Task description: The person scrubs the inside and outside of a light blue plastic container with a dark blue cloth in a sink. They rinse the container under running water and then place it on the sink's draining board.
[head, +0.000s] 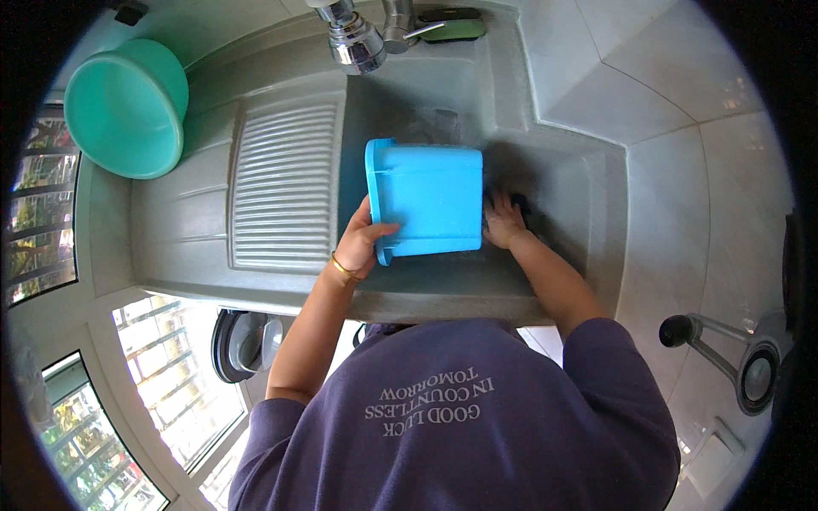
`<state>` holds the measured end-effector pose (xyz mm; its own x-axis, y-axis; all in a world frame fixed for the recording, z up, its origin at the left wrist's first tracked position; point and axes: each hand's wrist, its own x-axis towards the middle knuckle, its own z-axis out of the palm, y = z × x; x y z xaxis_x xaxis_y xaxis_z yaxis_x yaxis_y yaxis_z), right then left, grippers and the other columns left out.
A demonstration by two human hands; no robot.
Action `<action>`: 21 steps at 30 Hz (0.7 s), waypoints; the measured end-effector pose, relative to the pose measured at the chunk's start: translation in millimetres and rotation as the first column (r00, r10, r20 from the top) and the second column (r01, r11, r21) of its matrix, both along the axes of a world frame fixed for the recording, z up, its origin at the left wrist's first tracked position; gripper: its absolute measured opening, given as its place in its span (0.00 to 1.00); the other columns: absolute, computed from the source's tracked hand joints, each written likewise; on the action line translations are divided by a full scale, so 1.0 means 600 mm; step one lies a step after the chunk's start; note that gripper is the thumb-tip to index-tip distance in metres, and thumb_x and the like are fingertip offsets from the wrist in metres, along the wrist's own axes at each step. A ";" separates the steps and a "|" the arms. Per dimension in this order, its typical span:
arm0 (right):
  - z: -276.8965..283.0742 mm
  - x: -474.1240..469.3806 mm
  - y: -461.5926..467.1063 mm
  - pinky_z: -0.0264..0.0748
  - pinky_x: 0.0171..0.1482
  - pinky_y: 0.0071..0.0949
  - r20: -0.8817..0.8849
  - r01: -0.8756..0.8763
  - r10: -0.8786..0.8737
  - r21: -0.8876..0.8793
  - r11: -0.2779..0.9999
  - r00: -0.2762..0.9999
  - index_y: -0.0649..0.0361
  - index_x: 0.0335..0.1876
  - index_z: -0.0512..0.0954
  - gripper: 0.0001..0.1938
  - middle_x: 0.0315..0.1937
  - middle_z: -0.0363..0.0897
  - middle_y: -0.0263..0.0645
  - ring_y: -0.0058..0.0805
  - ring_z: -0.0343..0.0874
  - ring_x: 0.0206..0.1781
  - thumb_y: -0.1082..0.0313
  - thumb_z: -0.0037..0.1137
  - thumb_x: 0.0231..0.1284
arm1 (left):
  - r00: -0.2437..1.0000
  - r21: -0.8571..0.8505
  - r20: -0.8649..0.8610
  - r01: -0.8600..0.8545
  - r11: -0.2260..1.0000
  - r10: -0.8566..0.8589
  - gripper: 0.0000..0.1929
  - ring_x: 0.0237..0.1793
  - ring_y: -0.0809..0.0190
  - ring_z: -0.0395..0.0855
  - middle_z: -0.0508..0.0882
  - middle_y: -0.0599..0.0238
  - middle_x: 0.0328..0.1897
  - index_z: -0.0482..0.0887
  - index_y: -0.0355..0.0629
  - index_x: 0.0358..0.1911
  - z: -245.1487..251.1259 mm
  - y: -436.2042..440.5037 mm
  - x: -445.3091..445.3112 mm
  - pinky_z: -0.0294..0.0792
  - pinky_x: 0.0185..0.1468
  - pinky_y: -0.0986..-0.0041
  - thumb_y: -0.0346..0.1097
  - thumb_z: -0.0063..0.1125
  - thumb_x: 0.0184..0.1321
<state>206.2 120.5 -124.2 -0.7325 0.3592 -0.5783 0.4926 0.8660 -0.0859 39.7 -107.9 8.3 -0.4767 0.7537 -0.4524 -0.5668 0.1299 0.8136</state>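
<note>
My left hand point(364, 239) grips the rim of a blue plastic bin point(428, 198), its thumb on the bin's side. The bin is tipped on its side over the basin of a grey laundry sink point(569, 166), its rim towards the left and its base towards the right. My right hand point(503, 220) is down in the basin just past the bin's base, fingers spread over something dark point(521, 204). Part of that dark thing is hidden by the hand, and I cannot tell what it is or whether the fingers hold it.
A ribbed washboard point(284, 185) is moulded into the sink left of the basin. Green plastic basins point(124, 115) stand at the far left. A chrome faucet point(358, 48) overhangs the back edge, beside a green-and-black brush point(452, 29). Tiled walls point(664, 172) border the right side.
</note>
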 end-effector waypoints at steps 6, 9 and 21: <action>-0.014 -0.008 0.043 0.71 0.49 0.38 -0.271 0.485 -0.499 -0.122 0.866 0.823 0.57 0.56 0.65 0.26 0.59 0.61 0.48 0.51 0.71 0.50 0.68 0.57 0.47 | 0.999 -0.122 0.010 -0.033 0.992 0.035 0.20 0.44 0.60 0.75 0.76 0.57 0.45 0.68 0.40 0.52 0.019 -0.005 -0.004 0.71 0.47 0.69 0.36 0.53 0.57; 0.046 -0.029 0.047 0.70 0.49 0.36 -0.500 0.404 -0.586 -0.430 0.807 0.638 0.58 0.50 0.70 0.21 0.49 0.72 0.49 0.46 0.74 0.48 0.70 0.57 0.46 | 0.997 -0.075 -0.074 -0.039 0.996 0.033 0.17 0.42 0.62 0.76 0.77 0.59 0.43 0.71 0.40 0.49 0.028 0.000 -0.006 0.71 0.46 0.71 0.35 0.53 0.57; 0.323 -0.118 -0.065 0.66 0.43 0.32 -0.930 -0.323 -0.047 -0.173 0.930 0.364 0.57 0.38 0.74 0.13 0.33 0.71 0.41 0.40 0.67 0.39 0.74 0.54 0.41 | 0.996 0.162 0.080 0.027 0.986 -0.041 0.20 0.41 0.63 0.77 0.78 0.60 0.40 0.70 0.37 0.47 0.027 0.048 -0.024 0.70 0.47 0.71 0.26 0.56 0.48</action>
